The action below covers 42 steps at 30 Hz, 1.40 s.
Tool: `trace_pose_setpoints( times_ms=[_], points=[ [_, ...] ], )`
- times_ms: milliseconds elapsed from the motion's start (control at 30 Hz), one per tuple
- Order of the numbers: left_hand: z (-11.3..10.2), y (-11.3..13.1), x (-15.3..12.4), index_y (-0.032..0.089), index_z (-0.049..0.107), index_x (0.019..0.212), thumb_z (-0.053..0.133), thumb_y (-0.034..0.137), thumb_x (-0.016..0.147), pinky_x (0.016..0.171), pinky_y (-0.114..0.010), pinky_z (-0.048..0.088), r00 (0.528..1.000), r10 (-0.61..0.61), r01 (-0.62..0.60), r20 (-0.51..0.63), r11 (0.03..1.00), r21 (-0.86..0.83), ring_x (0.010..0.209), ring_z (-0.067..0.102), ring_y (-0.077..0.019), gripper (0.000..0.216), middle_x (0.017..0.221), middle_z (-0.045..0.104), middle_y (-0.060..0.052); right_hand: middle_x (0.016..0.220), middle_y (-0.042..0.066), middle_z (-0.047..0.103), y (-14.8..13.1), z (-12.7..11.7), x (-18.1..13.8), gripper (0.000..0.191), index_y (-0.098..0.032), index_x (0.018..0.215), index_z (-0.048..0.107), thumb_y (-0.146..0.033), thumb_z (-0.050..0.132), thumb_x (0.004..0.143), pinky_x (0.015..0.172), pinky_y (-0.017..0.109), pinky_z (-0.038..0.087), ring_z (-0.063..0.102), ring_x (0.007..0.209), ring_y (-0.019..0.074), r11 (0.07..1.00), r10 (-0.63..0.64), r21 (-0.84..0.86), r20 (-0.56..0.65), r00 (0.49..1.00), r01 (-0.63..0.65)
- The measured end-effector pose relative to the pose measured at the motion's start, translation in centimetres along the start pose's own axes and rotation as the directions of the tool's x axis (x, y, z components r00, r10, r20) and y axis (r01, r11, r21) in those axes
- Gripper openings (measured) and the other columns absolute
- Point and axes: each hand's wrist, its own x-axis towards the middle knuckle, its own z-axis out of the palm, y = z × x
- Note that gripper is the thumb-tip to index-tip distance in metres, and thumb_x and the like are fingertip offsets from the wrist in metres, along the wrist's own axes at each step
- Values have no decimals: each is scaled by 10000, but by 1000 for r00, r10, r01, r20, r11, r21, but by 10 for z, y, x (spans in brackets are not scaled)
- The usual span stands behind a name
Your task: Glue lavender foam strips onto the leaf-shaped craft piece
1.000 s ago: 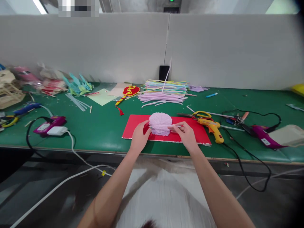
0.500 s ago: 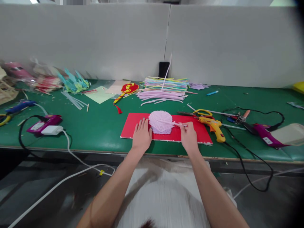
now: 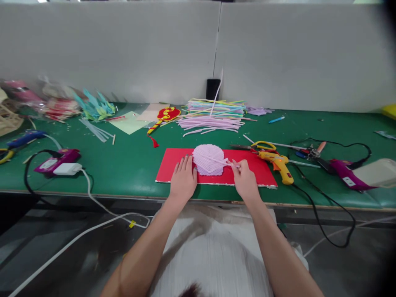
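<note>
A round lilac piece made of pipe cleaners (image 3: pixel 208 160) lies on a red board (image 3: pixel 168 165). My left hand (image 3: pixel 183 177) rests flat on the board, fingers stretched, its tips at the left edge of the lilac piece. On the other side, my right hand (image 3: pixel 245 178) is closed around the right end of a lilac pipe cleaner (image 3: pixel 231 163), which reaches across the round piece. Just right of that hand lies a yellow glue gun (image 3: pixel 278 164), beside scissors (image 3: pixel 264 145) with yellow handles.
Behind the board lie a bundle of pipe cleaners (image 3: pixel 213 117) and a red-and-yellow fan-shaped ornament (image 3: pixel 168 114). A phone (image 3: pixel 213 89) leans on the grey partition. Purple power units with cables stand left (image 3: pixel 58 161) and right (image 3: pixel 348 175). A blue pen (image 3: pixel 276 120) lies farther back.
My right hand has shifted slightly, still gripping the pipe cleaner, and its fingers are more curled. The left hand stays flat beside the lilac piece. The view has moved a little.
</note>
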Motion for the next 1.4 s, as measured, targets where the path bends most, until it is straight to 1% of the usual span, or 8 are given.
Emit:
trace_pose_setpoints(
  times_ms=[367,533,700,867,967,1100,1233,1400],
  points=[
    [-13,0,15,190,382,1366,337,275,946,1114,-540,240,999,1,6,42,988,-155,1380,313,-254,432,1474,373,-131,842,62,709,-14,2,13,250,-222,816,530,-468,524,860,799,341,491,671,876,216,933,-94,340,-82,992,117],
    [-12,7,34,204,457,1309,435,289,927,1122,-410,278,964,257,-266,-71,930,-252,1306,413,-191,392,1388,491,-81,843,62,715,-20,7,12,235,-216,832,530,-449,541,857,801,345,511,680,882,211,873,-120,473,-34,992,121],
    [-5,6,29,217,629,1038,491,304,919,1109,-367,291,895,424,-447,-143,842,-302,1039,606,-142,202,1051,699,-16,827,50,701,-13,6,11,225,-214,822,532,-434,568,844,817,349,515,682,854,203,838,-145,534,19,989,112],
    [-4,1,27,211,653,867,541,266,896,1010,-356,392,869,411,-484,-275,820,-307,880,641,-138,127,876,721,3,989,77,686,-12,8,10,210,-207,917,588,-407,550,865,886,388,497,639,967,209,883,-288,371,-52,956,286],
    [-2,-1,29,202,644,841,571,244,877,984,-357,407,849,427,-515,-310,801,-306,856,642,-142,92,850,720,6,1205,85,619,-15,9,8,173,-229,987,641,-332,576,864,1019,444,407,533,1176,230,833,-524,121,-146,839,540],
    [-1,-1,29,194,631,825,600,244,857,982,-357,402,851,435,-518,-295,792,-323,835,640,-144,67,836,718,6,1160,42,646,-18,10,6,113,-263,897,692,-272,583,868,1090,501,310,526,1186,228,725,-688,-56,-60,723,686],
    [-2,0,27,200,635,826,619,266,843,992,-368,388,862,444,-506,-243,780,-368,838,637,-150,70,839,717,8,905,21,675,-17,8,6,131,-266,847,711,-276,582,871,1080,481,323,614,942,174,727,-686,-37,-75,724,685],
    [-1,-3,29,205,653,824,599,257,856,974,-373,400,853,473,-521,-220,757,-395,847,632,-158,81,833,717,4,893,19,657,-11,9,9,136,-284,862,725,-280,589,865,1074,493,314,600,912,167,744,-666,25,-62,744,668]
  ],
)
